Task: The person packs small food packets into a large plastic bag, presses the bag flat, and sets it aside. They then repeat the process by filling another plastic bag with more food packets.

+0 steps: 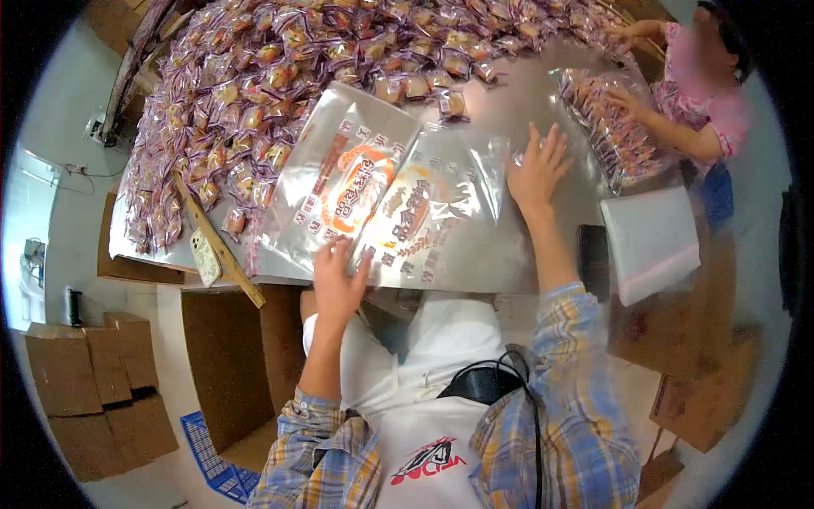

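Observation:
On the metal table (500, 271) in front of me lies a stack of clear printed bags (326, 161) with orange and red lettering. Another printed clear bag (449, 195) is spread flat beside it on the right. My left hand (337, 280) rests at the stack's lower edge, thumb and fingers apart. Fingers spread, my right hand (539, 170) is just right of the flat bag's upper corner; whether it touches the bag is hard to tell. Neither hand holds anything visible. Many small wrapped snacks (254, 102) are heaped across the back and left of the table.
A co-worker (695, 110) at the right has hands by a filled clear bag (615, 127). White bags (651, 242) and a dark object (593, 259) lie at the right edge. A wooden stick (222, 250) is at left. An open carton (225, 365) stands below.

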Demonstrator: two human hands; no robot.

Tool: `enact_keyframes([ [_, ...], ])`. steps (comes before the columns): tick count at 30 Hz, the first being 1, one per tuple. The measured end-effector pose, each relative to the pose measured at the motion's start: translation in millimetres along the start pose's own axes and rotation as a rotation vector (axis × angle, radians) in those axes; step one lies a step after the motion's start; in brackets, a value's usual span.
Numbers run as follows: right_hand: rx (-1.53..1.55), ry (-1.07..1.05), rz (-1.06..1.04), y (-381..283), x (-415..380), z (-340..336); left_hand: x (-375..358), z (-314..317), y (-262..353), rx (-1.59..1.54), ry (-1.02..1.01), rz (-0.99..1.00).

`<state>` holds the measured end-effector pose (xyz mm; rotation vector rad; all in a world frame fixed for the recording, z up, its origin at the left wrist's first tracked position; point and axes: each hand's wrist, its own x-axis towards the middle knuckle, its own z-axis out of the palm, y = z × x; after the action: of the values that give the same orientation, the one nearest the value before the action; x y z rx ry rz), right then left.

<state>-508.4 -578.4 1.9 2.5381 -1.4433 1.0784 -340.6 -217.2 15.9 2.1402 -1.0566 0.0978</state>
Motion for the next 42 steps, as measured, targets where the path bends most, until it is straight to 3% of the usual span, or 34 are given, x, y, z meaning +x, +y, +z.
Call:
enact_keyframes([
  [1, 0.023, 0.062, -0.037, -4, 3, -5, 8, -4, -2, 0.136, -0.001, 0.021],
  [4, 0.620, -0.028, -0.227, -39, -42, -30, 29, -2, -11, 0.382, -0.166, -0.042],
  [6, 0.639, -0.224, -0.462, -70, -86, -32, 52, -10, 5, 0.399, -0.367, -0.114],
  [8, 0.436, -0.446, -0.614, -81, -113, -37, 64, 2, -5, 0.529, -0.404, -0.079],
  [11, 0.542, -0.512, -0.403, -79, -113, -30, 86, 8, -18, 0.646, -0.453, -0.078],
  [14, 0.497, -0.463, -0.413, -80, -121, -25, 86, -3, -1, 0.588, -0.383, -0.108],
  [18, 0.488, -0.431, -0.440, -80, -119, -24, 99, -12, -11, 0.506, -0.314, 0.189],
  [21, 0.492, -0.402, -0.431, -81, -118, -26, 123, -54, 7, 0.356, -0.150, 0.239],
  [22, 0.486, -0.403, -0.432, -81, -117, -26, 136, -66, -4, 0.303, -0.135, 0.064],
  [23, 0.502, -0.403, -0.421, -82, -116, -28, 146, -81, -13, 0.035, -0.040, 0.061],
  [24, 0.490, -0.408, -0.425, -82, -116, -27, 155, -103, 14, -0.027, 0.120, 0.198],
  [26, 0.465, -0.415, -0.425, -83, -118, -24, 184, -150, -11, -0.112, 0.106, -0.051],
  [27, 0.454, -0.437, -0.415, -84, -118, -24, 193, -167, 1, -0.325, 0.187, -0.105],
  [28, 0.468, -0.439, -0.402, -84, -118, -22, 217, -185, -24, -0.214, 0.298, -0.043],
  [32, 0.484, -0.457, -0.404, -86, -111, -26, 286, -223, -28, -0.547, 0.447, -0.054],
  [33, 0.490, -0.459, -0.398, -86, -111, -25, 309, -229, -51, -0.488, 0.475, -0.065],
  [34, 0.507, -0.446, -0.387, -88, -111, -23, 320, -230, -57, -0.223, 0.526, -0.007],
  [36, 0.506, -0.413, -0.354, -87, -113, -22, 371, -225, -149, -0.755, 0.399, -0.232],
  [38, 0.467, -0.425, -0.368, -88, -110, -23, 394, -205, -200, -0.683, 0.325, -0.306],
  [40, 0.482, -0.393, -0.364, -90, -109, -23, 405, -160, -290, -0.471, 0.242, -0.140],
  [42, 0.464, -0.432, -0.357, -90, -103, -25, 392, -143, -314, -0.516, 0.029, -0.539],
])
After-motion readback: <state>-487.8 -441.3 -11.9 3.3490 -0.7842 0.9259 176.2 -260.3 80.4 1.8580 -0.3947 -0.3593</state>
